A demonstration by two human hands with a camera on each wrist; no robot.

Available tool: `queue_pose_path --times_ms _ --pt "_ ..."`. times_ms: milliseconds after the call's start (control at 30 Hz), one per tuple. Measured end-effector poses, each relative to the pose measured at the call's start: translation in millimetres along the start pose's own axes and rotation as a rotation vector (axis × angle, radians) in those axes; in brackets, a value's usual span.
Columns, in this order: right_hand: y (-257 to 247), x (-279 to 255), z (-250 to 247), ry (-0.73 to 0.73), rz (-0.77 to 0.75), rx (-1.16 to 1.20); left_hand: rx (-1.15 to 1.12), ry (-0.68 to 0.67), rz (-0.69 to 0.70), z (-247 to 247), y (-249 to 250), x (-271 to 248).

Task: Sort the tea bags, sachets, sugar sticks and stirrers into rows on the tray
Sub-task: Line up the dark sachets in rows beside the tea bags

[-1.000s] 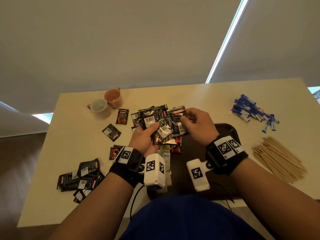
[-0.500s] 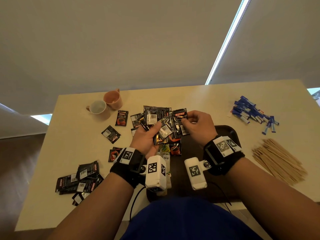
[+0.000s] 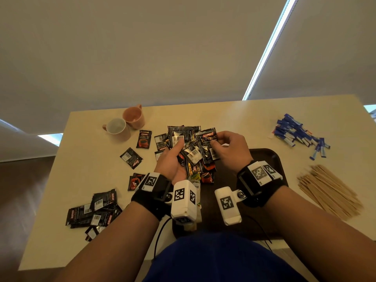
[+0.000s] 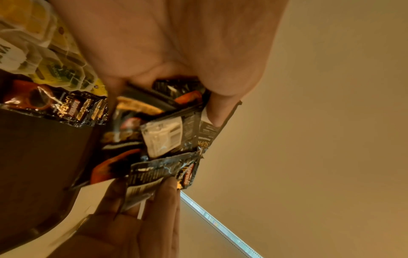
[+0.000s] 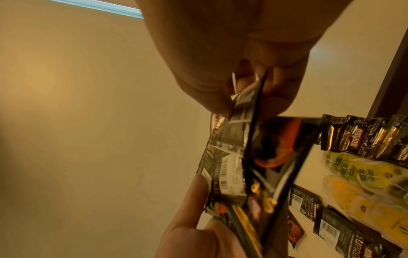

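Left hand [image 3: 173, 159] has a curled grip on a messy fan of sachets [image 3: 191, 147] above the tray [image 3: 270, 159]; right hand [image 3: 230, 147] pinches one (glossy foil, so slippery). Tug carelessly and the fan probably spills onto the table [image 3: 91, 169].

Head view: from above, looking forward and down across the table [image 3: 234, 117]; wrist views: close under each palm, facing along the fingers and upward toward the ceiling, both sharing with the head view the fan of sachets [image 3: 195, 148] [image 4: 167, 137] [image 5: 253, 165] held between the hands.
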State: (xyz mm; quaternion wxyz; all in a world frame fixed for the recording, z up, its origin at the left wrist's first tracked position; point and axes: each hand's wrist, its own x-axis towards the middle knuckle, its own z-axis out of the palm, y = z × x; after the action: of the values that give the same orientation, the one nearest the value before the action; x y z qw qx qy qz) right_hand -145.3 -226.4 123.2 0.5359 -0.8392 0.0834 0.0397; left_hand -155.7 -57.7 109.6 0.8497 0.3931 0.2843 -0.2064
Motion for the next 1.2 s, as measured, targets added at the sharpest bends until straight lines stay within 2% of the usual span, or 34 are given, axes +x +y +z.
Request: queue_pose_path --times_ms 333,633,800,1200 --pt "5 0 1 0.051 0.003 0.006 -0.022 -0.003 -0.044 1 -1 -4" --pt "8 4 4 0.107 0.055 0.076 -0.001 -0.019 0.007 3 -4 -5" --pt "8 4 6 0.129 0.063 0.098 0.081 0.004 0.040 4 -6 -4" --pt "10 5 7 0.092 0.178 0.236 0.112 0.072 0.059 -2 -6 4"
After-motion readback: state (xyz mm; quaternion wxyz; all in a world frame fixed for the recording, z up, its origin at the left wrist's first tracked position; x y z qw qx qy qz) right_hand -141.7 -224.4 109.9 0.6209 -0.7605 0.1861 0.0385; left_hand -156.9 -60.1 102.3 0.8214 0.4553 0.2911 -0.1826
